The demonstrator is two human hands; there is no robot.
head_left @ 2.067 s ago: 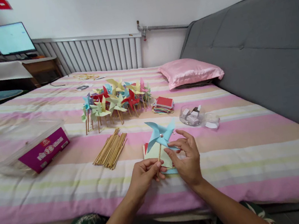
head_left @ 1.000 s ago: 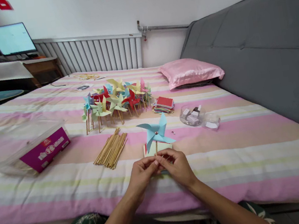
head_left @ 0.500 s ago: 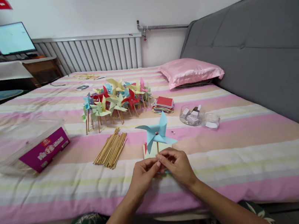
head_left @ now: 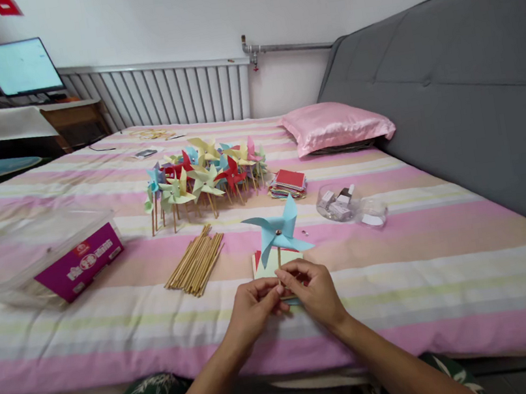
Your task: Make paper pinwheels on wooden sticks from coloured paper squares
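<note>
A light blue paper pinwheel point(head_left: 279, 233) stands upright on its thin wooden stick, in front of me at the bed's near side. My left hand point(head_left: 254, 303) pinches the lower part of the stick. Just above and to the right, my right hand point(head_left: 310, 287) closes its thumb and fingers on the same stick. Under and behind the hands lies a small stack of coloured paper squares point(head_left: 264, 266), pale green and red on top, partly covered. A bundle of wooden sticks point(head_left: 196, 263) rests to the left of my hands.
Several finished pinwheels point(head_left: 205, 176) stand grouped on the striped bed. Beyond the hands are a stack of coloured cards point(head_left: 289, 183) and clear containers point(head_left: 337, 202) with small packets. A clear plastic box point(head_left: 79, 260) sits left, a pink pillow point(head_left: 336, 125) at the back right.
The pinwheel has shifted very slightly right, and more of its stick shows between my fingers. Both hands stay in nearly the same place.
</note>
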